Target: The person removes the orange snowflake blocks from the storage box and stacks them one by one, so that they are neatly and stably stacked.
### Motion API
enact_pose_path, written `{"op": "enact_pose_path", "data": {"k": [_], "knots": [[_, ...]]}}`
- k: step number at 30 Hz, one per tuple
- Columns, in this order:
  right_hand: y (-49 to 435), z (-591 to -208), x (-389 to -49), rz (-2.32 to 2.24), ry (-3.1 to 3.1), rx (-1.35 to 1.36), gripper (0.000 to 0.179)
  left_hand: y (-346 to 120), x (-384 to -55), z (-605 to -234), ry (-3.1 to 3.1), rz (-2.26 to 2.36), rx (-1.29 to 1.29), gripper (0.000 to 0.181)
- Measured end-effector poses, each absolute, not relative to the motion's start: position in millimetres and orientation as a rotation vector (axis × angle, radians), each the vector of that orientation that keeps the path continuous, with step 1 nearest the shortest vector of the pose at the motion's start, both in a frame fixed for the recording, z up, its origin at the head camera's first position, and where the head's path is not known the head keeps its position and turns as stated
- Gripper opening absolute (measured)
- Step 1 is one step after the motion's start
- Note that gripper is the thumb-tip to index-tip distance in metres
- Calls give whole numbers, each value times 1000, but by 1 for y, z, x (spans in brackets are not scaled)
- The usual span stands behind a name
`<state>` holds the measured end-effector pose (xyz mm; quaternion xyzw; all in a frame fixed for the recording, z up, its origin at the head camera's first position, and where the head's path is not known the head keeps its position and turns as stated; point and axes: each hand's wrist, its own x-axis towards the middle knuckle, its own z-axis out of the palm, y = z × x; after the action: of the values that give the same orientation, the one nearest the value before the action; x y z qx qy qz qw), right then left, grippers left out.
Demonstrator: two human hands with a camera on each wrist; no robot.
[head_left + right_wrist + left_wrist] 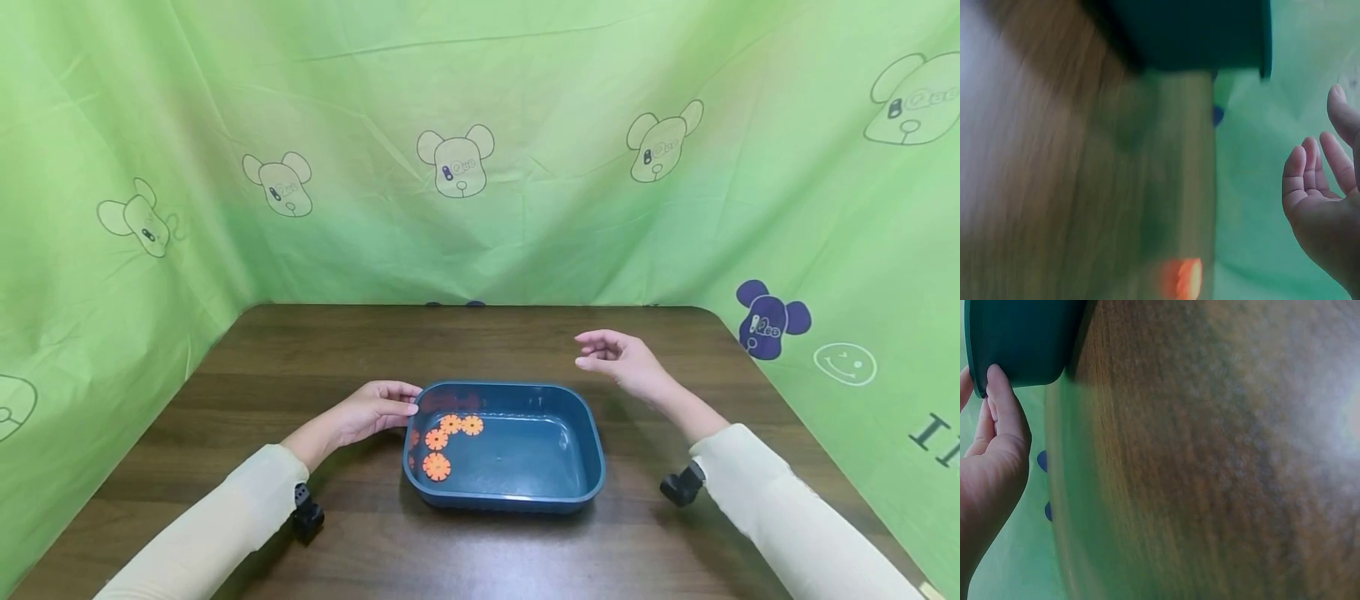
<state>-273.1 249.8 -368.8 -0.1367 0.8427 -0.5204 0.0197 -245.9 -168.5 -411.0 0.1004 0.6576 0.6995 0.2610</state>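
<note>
A dark teal plastic bin [517, 502] stands on the wooden table in front of me. Several orange notched plastic discs [437, 467], shaped like flowers, lie inside along its left and back-left part. My left hand [367, 414] pinches the bin's left rim; in the left wrist view its thumb [1002, 394] lies against the outer wall [1025, 337]. Behind and right of the bin, my right hand [622, 360] hovers in the air with fingers loosely bent and nothing between them. The right wrist view also has its parted fingers [1297, 169], apart from the bin.
Low in the right wrist view, a blurred orange object [1190, 279] sits near the far edge of the table [360, 342]. A green curtain [360, 250] with bear-head prints surrounds the table's back and sides. Black wrist cameras [307, 515] hang under both sleeves.
</note>
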Motion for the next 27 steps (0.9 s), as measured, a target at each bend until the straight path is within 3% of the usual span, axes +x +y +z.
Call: {"op": "enact_pose_path", "data": {"k": [27], "knots": [[133,-359,-230,-1561,2324,-749,41,-170,-247,-412,1782,1880,274,43]]}}
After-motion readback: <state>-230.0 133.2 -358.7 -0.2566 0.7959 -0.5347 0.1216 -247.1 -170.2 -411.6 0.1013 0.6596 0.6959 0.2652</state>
